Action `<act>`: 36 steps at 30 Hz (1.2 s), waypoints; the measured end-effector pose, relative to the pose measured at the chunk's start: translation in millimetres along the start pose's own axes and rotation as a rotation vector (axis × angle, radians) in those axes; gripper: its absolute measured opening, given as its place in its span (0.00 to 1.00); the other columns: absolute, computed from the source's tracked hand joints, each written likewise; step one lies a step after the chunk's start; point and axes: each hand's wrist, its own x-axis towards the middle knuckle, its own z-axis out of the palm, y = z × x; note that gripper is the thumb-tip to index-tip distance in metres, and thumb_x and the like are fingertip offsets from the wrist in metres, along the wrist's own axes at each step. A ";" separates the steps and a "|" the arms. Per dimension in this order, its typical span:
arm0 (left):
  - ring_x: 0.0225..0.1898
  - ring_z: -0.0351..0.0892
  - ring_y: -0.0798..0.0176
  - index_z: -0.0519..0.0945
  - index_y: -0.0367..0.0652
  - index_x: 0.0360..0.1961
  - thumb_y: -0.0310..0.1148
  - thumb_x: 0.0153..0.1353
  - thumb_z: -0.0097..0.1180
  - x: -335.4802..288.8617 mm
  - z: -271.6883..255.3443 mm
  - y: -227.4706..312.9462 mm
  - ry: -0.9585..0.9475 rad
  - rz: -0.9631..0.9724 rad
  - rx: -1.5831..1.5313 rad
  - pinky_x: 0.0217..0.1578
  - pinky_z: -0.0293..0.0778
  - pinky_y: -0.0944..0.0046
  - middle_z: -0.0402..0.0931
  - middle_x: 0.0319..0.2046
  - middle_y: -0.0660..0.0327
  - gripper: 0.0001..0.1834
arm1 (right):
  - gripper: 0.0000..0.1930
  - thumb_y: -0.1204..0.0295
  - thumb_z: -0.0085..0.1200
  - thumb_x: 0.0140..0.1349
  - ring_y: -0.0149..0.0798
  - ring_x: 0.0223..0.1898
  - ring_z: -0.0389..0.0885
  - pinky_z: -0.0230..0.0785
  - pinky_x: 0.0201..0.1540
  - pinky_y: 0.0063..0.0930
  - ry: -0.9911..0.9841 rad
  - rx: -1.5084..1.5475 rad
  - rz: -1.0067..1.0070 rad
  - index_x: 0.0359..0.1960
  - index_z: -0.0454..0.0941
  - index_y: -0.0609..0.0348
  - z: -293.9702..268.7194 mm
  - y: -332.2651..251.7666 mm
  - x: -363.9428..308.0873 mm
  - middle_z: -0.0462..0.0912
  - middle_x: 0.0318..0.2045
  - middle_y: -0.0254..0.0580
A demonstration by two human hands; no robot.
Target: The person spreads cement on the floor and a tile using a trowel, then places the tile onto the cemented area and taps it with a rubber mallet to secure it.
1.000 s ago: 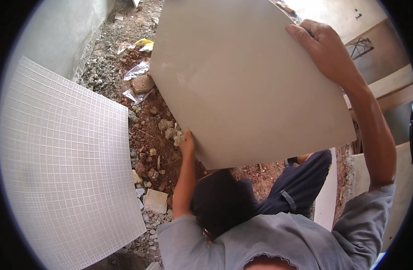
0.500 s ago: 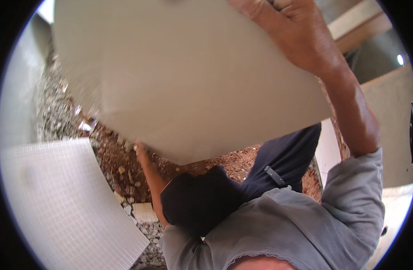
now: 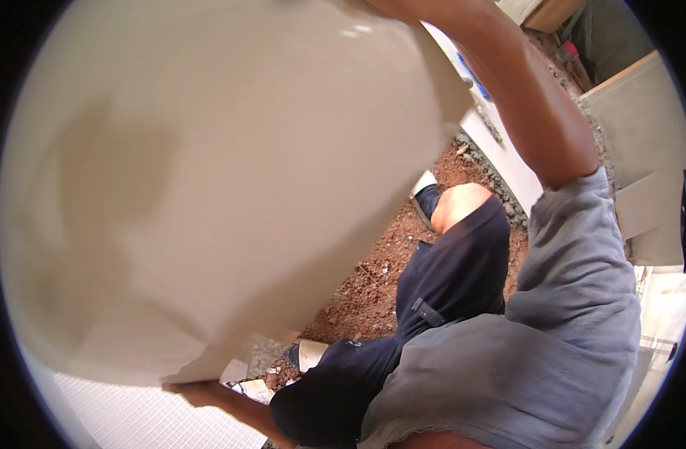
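One big beige tile (image 3: 261, 172) filled most of the left and upper view, tilted, its near edge slanting down from upper right to lower left. The left hand (image 3: 197, 393) gripped that edge near its lower end, arm stretched low past the knee. The right hand (image 3: 394, 6) was at the tile's top edge, cut off by the border of the view; whether its fingers were closed on the tile could not be told. Soft shadows lay across the tile's face, which was blurred in places.

Below the left hand, a white gridded tile (image 3: 148, 411) showed, partly covered by the big one. Reddish soil (image 3: 358, 299) lay between the tile and the person's dark trousers (image 3: 455, 269). A grey shirt (image 3: 500, 367) took up the lower right. Beyond the right forearm (image 3: 530, 97) were a pale strip (image 3: 500, 161), something blue (image 3: 474, 78) and a flat panel (image 3: 635, 112) at far right.
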 end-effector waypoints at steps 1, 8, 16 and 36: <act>0.44 0.78 0.46 0.72 0.22 0.50 0.69 0.50 0.58 -11.9 9.8 27.5 0.040 0.039 -0.086 0.41 0.80 0.43 0.74 0.48 0.45 0.51 | 0.10 0.70 0.44 0.66 0.38 0.17 0.71 0.65 0.21 0.34 0.023 -0.026 0.073 0.36 0.77 0.61 9.2 14.9 -5.9 0.75 0.16 0.40; 0.45 0.79 0.48 0.72 0.19 0.45 0.61 0.52 0.62 -105.1 81.8 192.7 0.071 0.592 -0.320 0.43 0.81 0.48 0.76 0.47 0.45 0.45 | 0.26 0.54 0.40 0.71 0.33 0.23 0.75 0.69 0.27 0.31 0.145 0.915 1.045 0.37 0.80 0.68 69.6 111.5 -118.3 0.77 0.20 0.41; 0.41 0.80 0.52 0.77 0.22 0.37 0.57 0.51 0.65 -244.9 235.2 274.0 -0.174 0.732 -0.337 0.39 0.82 0.52 0.78 0.43 0.50 0.39 | 0.30 0.49 0.42 0.70 0.38 0.33 0.77 0.70 0.37 0.29 0.797 0.869 1.699 0.38 0.81 0.69 167.1 130.5 -300.8 0.82 0.30 0.49; 0.39 0.77 0.55 0.75 0.29 0.32 0.75 0.60 0.31 -324.4 372.8 37.0 -0.534 0.398 -0.134 0.37 0.79 0.51 0.76 0.35 0.49 0.49 | 0.34 0.43 0.36 0.70 0.29 0.23 0.59 0.58 0.29 0.29 0.774 0.334 2.414 0.12 0.61 0.57 184.7 68.8 -543.1 0.64 0.16 0.29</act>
